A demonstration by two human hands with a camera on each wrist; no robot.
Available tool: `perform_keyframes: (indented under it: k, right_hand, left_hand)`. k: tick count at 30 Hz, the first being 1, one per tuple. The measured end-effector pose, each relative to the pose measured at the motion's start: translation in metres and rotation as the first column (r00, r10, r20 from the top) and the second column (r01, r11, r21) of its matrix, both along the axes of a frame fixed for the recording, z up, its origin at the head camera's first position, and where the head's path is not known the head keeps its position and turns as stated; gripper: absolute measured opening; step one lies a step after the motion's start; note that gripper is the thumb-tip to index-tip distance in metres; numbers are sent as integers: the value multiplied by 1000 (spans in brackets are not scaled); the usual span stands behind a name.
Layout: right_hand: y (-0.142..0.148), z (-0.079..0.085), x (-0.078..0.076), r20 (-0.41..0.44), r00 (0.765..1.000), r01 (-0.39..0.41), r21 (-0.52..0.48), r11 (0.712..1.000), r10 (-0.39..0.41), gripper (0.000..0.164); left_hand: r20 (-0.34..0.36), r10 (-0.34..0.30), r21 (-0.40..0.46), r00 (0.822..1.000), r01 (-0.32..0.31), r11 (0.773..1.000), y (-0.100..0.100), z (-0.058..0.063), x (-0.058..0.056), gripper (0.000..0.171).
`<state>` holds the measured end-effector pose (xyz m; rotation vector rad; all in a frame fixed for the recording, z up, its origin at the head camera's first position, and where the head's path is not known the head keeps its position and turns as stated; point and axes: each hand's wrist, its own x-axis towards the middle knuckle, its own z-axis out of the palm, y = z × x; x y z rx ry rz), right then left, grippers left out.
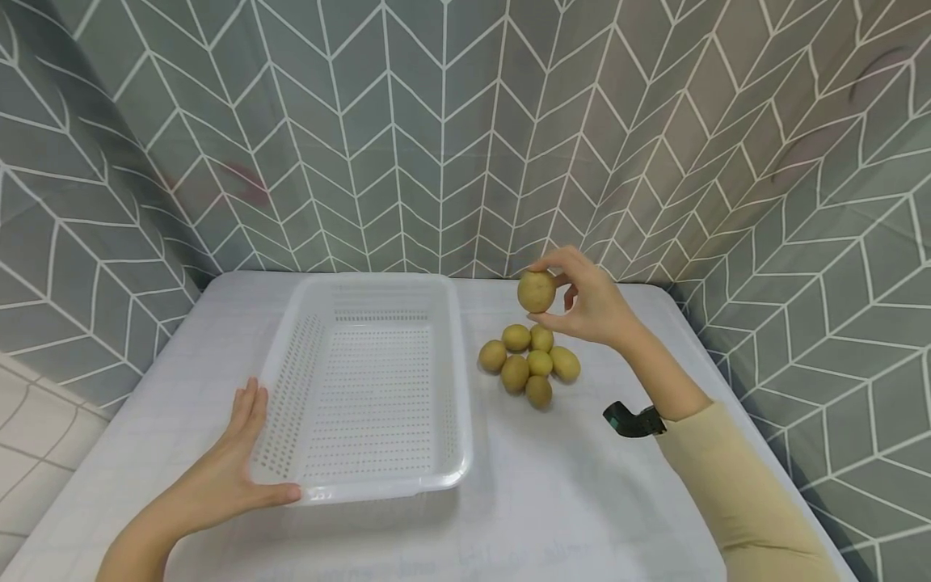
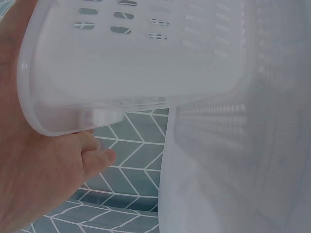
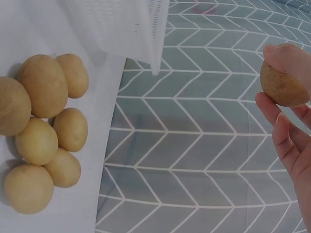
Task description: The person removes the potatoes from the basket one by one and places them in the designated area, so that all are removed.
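Held up above the table's far side, a potato (image 1: 536,292) is pinched between the thumb and fingers of my right hand (image 1: 582,297). The same potato (image 3: 283,82) shows brown specks in the right wrist view. Below that hand lies a cluster of several yellow-brown potatoes (image 1: 515,373), bunched together on the table. A white perforated plastic basket (image 1: 460,388) stands to their left, with nothing visible inside. My left hand (image 1: 225,469) rests against the basket's near left corner, fingers extended along its left side and thumb at the front rim. Part of this hand (image 2: 43,170) shows beside the rim.
A white cloth covers the table (image 1: 582,509). Grey-green curtains (image 1: 465,145) with white chevron lines enclose the back and sides, close to the table's edges. A black device (image 1: 634,420) is strapped on the right wrist, by the beige sleeve (image 1: 735,485).
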<state>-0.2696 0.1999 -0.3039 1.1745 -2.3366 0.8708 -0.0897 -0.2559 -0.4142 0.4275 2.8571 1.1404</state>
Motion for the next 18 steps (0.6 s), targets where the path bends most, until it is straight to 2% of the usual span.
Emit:
perform_keyframes:
  k: [18]
  right_hand:
    - [27,-3,8,3,998,66,7,998,-66,66]
  left_hand:
    - [4,0,-7,1000,0,1000,1,0,-1,136]
